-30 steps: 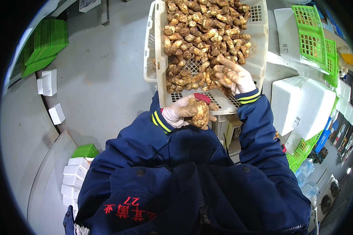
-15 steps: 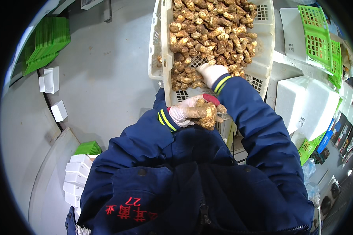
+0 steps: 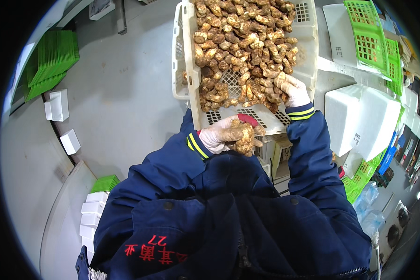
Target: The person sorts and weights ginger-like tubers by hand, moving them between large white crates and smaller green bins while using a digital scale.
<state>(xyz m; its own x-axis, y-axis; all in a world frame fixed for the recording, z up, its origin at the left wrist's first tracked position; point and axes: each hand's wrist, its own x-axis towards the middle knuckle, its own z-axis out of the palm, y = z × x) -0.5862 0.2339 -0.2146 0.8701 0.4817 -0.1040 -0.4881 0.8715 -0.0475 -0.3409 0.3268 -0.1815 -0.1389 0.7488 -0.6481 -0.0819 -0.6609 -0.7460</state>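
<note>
Your left grip (image 3: 220,134) clamps lumpy mushroom (image 3: 244,141); right grip (image 3: 283,87) at the pile (image 3: 247,39), can't tell its hold; foam box (image 3: 343,122) alongside!

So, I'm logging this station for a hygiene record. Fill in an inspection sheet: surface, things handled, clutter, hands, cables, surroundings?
Surface: pale crate, its mesh bottom showing at the near end.
Things handled: brown mushrooms piled in the crate; brown lump, one piece or several unclear.
Clutter: white foam boxes and green baskets on the right.
Hands: left hand closed around the lump; right hand at the pile's edge, grip unclear.
Cables: none clearly visible.
Surroundings: grey floor, stacked green containers on the left.
</note>
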